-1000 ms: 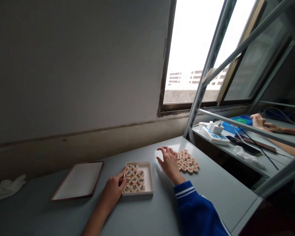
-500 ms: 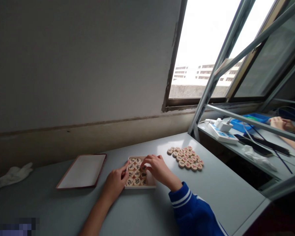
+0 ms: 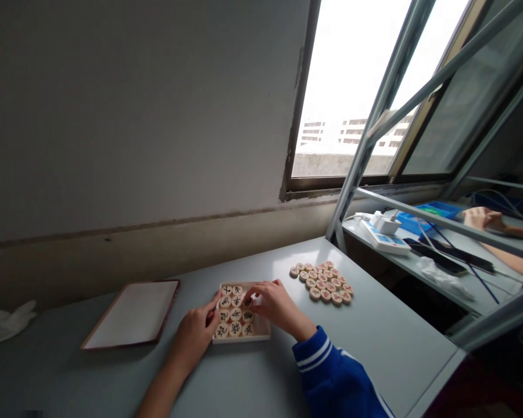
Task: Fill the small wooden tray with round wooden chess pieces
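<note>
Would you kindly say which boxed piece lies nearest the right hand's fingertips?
The farthest visible piece in the right-hand column: it alone sits at the fingertips of the right hand.

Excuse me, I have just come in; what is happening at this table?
A person is handling Chinese chess pieces. The left hand rests against the left side of a shallow white box, where black-marked pieces lie in rows. The right hand has its fingertips at a piece in the right-hand column; whether it grips that piece is unclear. More pieces, mostly red-marked, lie grouped on the table to the right, and the lid lies to the left.
</note>
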A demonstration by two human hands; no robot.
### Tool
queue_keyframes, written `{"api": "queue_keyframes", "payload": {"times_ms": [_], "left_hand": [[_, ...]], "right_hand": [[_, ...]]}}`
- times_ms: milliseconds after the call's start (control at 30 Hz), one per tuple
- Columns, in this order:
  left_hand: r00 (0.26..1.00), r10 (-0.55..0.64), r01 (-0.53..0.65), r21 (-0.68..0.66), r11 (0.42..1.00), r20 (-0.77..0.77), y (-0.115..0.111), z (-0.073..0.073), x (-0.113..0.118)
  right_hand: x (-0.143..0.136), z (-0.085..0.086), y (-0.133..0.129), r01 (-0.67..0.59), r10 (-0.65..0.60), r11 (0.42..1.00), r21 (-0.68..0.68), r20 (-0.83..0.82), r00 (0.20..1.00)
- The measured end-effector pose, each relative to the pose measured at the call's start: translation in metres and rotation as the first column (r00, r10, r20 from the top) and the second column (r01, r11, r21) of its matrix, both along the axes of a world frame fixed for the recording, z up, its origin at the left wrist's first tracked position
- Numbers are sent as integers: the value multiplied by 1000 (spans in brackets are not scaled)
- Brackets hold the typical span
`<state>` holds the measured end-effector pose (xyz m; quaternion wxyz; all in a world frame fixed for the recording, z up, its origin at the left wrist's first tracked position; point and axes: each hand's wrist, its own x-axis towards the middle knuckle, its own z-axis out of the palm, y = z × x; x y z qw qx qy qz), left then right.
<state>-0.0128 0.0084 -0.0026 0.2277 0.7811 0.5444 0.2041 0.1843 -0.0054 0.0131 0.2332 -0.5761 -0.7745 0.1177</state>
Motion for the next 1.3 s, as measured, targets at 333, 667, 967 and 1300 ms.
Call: {"api": "queue_keyframes", "payload": {"times_ms": [333, 667, 967, 1300], "left_hand": [[1000, 16, -16, 11, 1000, -10, 0, 1, 1], [1000, 8, -7, 12, 1000, -19, -1, 3, 1], [1000, 13, -13, 5, 1000, 15, -1, 4, 2], [1000, 7, -7, 35, 999, -1, -1, 1, 0]], "right_hand": [[17, 9, -6, 72, -74, 996, 60, 24, 997], [7, 9, -5, 112, -125, 985, 131, 95, 988], [60, 12, -13, 421, -436, 898, 128, 120, 892], [60, 14, -15, 445, -502, 861, 246, 275, 820]]}}
